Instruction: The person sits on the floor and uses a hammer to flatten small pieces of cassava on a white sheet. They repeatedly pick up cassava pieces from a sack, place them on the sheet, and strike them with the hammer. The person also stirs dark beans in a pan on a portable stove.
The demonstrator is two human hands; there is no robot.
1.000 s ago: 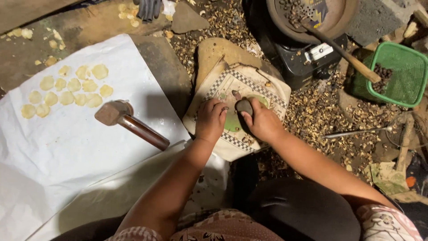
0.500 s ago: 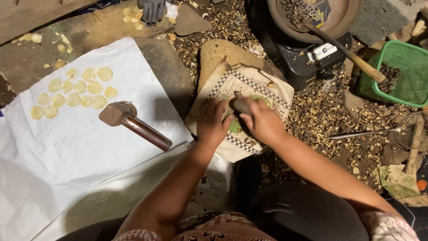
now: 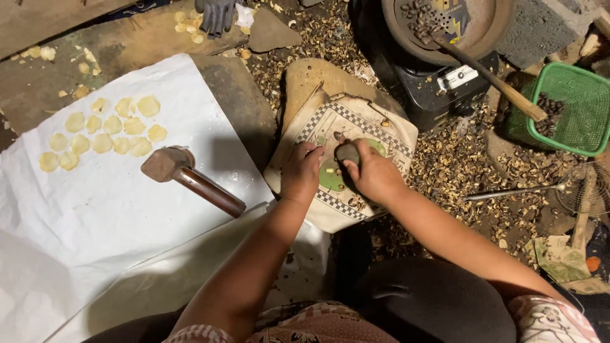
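Observation:
My right hand (image 3: 375,174) grips a small dark stone (image 3: 347,152) held over a patterned cloth (image 3: 375,127) laid on a flat stone block (image 3: 305,79). My left hand (image 3: 302,170) rests on the same cloth, fingers bent down beside the stone, touching the cloth's green middle (image 3: 332,178). What lies under the fingertips is hidden. Both forearms reach forward from my lap.
A metal hammer (image 3: 190,178) lies on a white sheet (image 3: 95,216) with several flat yellow discs (image 3: 105,130). A dark pan (image 3: 445,22) with a wooden stick (image 3: 492,79) sits on a black stove (image 3: 445,82). A green basket (image 3: 572,108) is at the right. Shells litter the ground. Another person's gloved hand (image 3: 216,14) is at the top.
My right hand with the stone has shifted slightly left and lower over the cloth. My left hand stays pressed on the cloth.

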